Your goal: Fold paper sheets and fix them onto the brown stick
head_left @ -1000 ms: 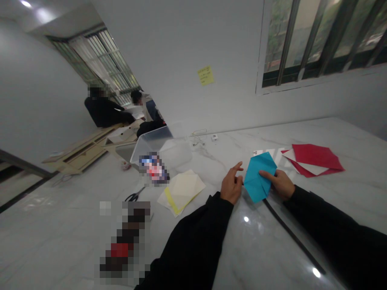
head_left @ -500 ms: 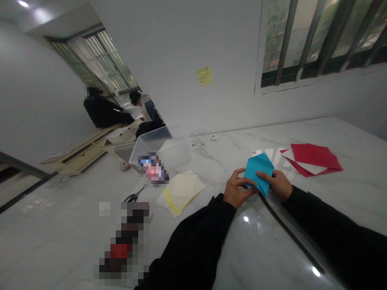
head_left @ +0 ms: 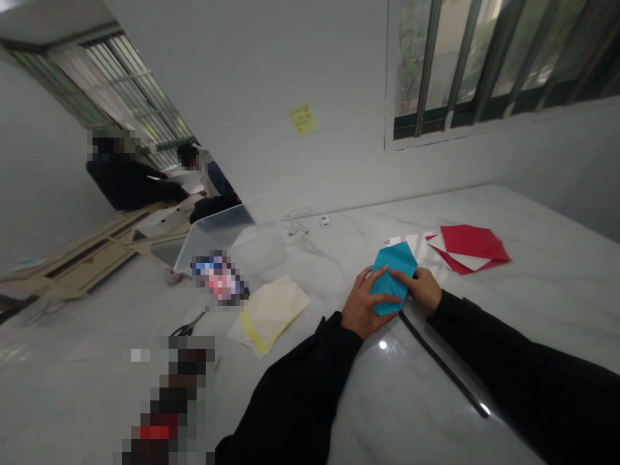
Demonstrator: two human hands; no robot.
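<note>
A head-worn camera looks forward, down at both hands (head_left: 362, 308).

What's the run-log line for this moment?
left hand: fingers on blue paper | right hand: gripping blue paper, thumb on top | red paper: on table, right | scissors: on table, left

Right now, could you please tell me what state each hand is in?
Left hand: fingers spread over the blue paper; grip unclear.
Right hand: holding the blue paper, thumb on top.

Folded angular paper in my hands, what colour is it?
The folded angular paper is bright blue, clearest in the head view.
</note>
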